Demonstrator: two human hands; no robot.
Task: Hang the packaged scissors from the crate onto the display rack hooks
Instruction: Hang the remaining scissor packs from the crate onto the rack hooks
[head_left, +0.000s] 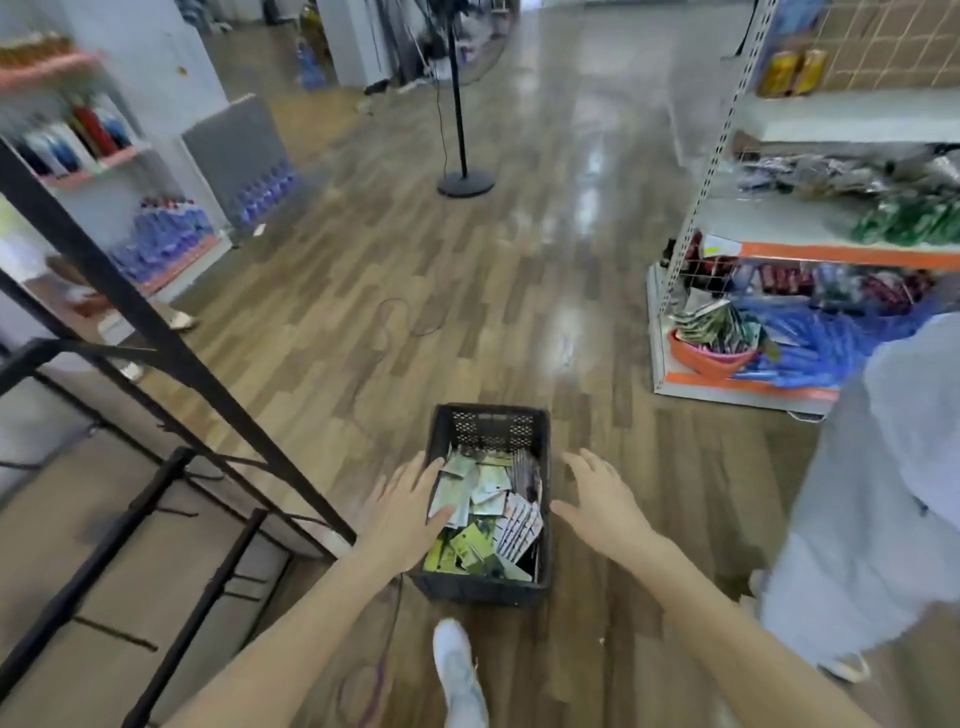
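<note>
A black plastic crate (488, 423) stands on the wooden floor at centre bottom. Several packaged scissors (480, 512) on green and white cards lie loose inside it. My left hand (408, 506) hovers over the crate's left rim with straight, spread fingers and holds nothing. Over the right rim my right hand (597, 499) is spread the same way, empty too. The black display rack (156, 332) with thin hooks rises on the left; no packs hang on the hooks I can see.
A stocked shelf unit (779, 249) fills the right side, with an orange basket (711, 358) at its foot. A person in pale clothes (878, 493) stands at the right. A fan stand (464, 182) and a floor cable (405, 317) lie ahead. My white shoe (457, 670) is behind the crate.
</note>
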